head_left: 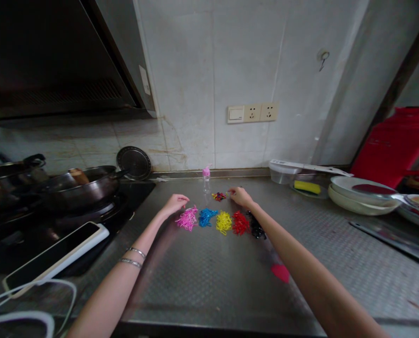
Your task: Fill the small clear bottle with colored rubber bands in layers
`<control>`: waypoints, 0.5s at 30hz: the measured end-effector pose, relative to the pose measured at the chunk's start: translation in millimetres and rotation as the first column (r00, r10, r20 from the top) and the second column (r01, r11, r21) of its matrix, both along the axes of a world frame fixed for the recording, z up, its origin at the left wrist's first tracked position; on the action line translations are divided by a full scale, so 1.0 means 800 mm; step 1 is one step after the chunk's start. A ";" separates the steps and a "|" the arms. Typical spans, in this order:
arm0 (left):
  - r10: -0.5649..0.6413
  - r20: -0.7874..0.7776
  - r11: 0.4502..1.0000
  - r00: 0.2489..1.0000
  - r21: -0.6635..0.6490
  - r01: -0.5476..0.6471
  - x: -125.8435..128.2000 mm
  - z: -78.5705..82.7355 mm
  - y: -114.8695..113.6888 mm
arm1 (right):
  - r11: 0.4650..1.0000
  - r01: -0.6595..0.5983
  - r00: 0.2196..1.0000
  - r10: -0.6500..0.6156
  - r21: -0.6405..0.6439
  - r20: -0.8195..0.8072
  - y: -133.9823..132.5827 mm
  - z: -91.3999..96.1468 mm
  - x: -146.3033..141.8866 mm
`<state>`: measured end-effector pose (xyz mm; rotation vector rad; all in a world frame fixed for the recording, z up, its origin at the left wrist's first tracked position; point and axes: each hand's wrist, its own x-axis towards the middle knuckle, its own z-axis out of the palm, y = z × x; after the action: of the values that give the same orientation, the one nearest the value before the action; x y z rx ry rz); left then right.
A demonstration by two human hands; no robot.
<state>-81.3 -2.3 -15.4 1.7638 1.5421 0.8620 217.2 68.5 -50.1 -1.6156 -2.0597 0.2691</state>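
Observation:
Five piles of small rubber bands lie in a row on the metal counter [202, 281]: pink [187, 219], blue [206, 217], yellow [224, 222], red [240, 223] and black [256, 226], the last partly behind my right forearm. Behind the row is a small mixed-colour heap of bands [218, 196]. My left hand [175, 204] hovers by the pink pile, fingers drawn together; whatever they pinch is too small to see. Just right of the mixed heap, my right hand [240, 197] has its fingertips pinched, their contents unclear. A clear little bottle with a pink top [206, 180] stands behind the heap.
At left a pan [82, 188] sits on the stove beside a white power-bank-like device [54, 258] with cables. On the right are a plastic tub [281, 173], a yellow sponge [307, 188], stacked bowls [364, 199] and a knife-like blade [388, 241]. A pink-red piece [280, 272] lies near my right forearm.

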 end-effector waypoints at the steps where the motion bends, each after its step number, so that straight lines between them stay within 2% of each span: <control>1: 0.005 -0.002 1.000 1.000 0.007 -0.005 0.000 -0.001 0.001 | 1.000 -0.008 1.000 0.008 0.000 0.002 0.004 -0.001 -0.005; 9: 0.023 -0.019 1.000 1.000 0.020 -0.022 -0.004 -0.009 0.010 | 1.000 0.008 0.997 -0.006 -0.028 0.078 0.024 -0.012 -0.018; 15: 0.012 -0.018 1.000 1.000 0.016 -0.011 -0.003 -0.014 0.012 | 0.999 0.014 0.993 -0.009 -0.046 0.117 0.024 -0.006 -0.019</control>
<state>-84.0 7.2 -26.9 1.7802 1.5623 0.8683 202.0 87.6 -55.1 -1.7077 -2.1448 0.2253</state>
